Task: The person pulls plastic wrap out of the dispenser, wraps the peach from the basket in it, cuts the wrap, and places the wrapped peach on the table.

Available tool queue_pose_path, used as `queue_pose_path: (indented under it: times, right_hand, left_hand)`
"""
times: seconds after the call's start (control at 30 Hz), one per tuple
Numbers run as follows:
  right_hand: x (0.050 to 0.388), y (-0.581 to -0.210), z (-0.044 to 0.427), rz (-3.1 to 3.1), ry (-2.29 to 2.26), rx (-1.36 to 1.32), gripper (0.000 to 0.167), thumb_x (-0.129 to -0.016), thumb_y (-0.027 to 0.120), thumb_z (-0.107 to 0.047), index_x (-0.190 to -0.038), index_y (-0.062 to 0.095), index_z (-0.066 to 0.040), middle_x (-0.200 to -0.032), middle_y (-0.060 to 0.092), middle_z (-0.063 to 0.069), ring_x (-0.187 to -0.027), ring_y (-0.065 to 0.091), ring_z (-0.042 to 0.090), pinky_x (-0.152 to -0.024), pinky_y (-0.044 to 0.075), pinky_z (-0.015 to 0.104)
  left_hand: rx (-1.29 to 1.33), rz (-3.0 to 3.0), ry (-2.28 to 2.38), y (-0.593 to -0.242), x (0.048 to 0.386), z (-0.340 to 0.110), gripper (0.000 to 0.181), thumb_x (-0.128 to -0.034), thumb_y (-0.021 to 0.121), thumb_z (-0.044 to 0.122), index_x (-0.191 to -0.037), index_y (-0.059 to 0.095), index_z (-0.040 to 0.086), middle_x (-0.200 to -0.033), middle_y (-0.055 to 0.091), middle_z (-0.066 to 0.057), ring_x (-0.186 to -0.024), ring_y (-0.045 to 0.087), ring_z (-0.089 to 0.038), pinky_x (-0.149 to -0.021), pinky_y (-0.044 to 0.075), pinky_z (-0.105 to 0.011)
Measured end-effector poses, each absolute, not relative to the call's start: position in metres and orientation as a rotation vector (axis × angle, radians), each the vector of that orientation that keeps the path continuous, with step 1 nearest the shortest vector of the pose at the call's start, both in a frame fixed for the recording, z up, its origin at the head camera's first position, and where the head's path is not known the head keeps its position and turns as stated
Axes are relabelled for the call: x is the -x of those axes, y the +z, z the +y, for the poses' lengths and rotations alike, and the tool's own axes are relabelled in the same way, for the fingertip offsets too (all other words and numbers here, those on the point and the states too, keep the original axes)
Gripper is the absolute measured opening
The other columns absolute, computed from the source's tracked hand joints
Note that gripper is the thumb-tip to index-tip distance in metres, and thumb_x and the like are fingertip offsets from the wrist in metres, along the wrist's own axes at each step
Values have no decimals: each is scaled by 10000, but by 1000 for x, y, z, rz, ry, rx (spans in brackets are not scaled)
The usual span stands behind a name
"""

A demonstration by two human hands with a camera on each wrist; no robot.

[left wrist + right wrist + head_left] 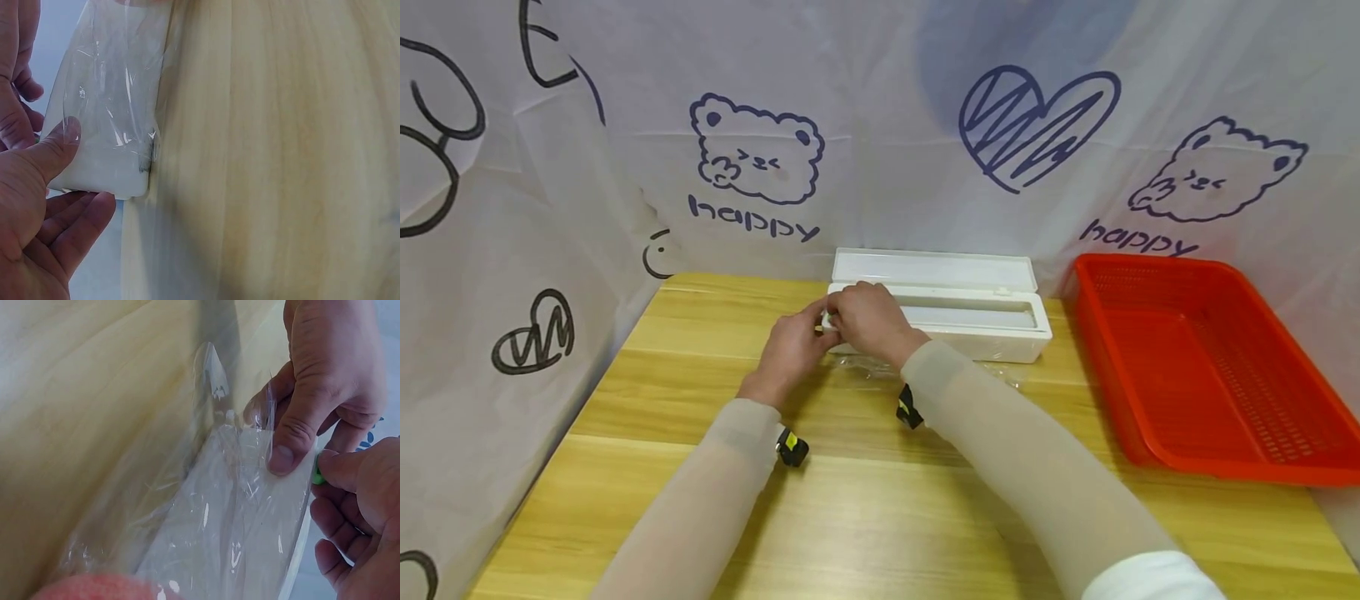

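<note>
A long white box (1000, 343) stands at the back of the table with its lid (934, 268) tipped up behind it. My left hand (792, 348) grips the box's left end, thumb on the front face and fingers round the end, as the left wrist view shows. At the same end, my right hand (874, 321) pinches a small green piece (319, 475) at the box's top edge. Clear plastic film (119, 81) hangs over the front of the box and onto the table. Inside the box lies a white roll (962, 317).
A red plastic basket (1195, 350) stands on the right of the wooden table (880, 517). A white cloth with drawings (895, 167) hangs behind the table and along its left side.
</note>
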State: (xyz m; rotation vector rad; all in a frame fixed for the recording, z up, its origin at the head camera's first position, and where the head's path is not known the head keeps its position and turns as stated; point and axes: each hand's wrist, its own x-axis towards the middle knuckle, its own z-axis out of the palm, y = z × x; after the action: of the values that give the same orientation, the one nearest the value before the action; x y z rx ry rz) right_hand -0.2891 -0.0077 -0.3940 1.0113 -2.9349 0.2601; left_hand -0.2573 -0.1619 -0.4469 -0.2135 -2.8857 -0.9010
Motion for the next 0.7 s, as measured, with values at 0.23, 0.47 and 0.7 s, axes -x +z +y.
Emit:
queue_pose_path:
  times: [0.23,0.47,0.7]
  right_hand:
    - [291,-392,-3,-2945,220,-1027,181,-1044,654,-186,-1145,797,-139,-1083,799,2,-1016,695,258,-955,543,454]
    - [292,-391,1,-2969,220,-1062,205,-1059,653,-201,-1197,786,-128,-1128,796,14,-1055,698,267,-1028,527,462]
    - [292,-389,9,-2949,226,-1092,186,-1047,676,-192,-1179,791,-131,-1118,802,10,-1044,716,259,-1019,538,457]
  left_hand:
    - [214,-2882,-916,-445,256,-164,708,-959,783,385,-1550,526,93,-1087,766,-153,-966,714,-331,-891,581,-467]
    - [184,-2922,-970,-442,255,-162,762,-955,783,402,-1585,478,100,-1213,748,-185,-1070,740,-310,-932,591,-463]
    - [194,-2910,-960,-444,256,-164,741,-952,791,380,-1572,497,101,-1167,778,-150,-1047,751,-301,-940,590,-457]
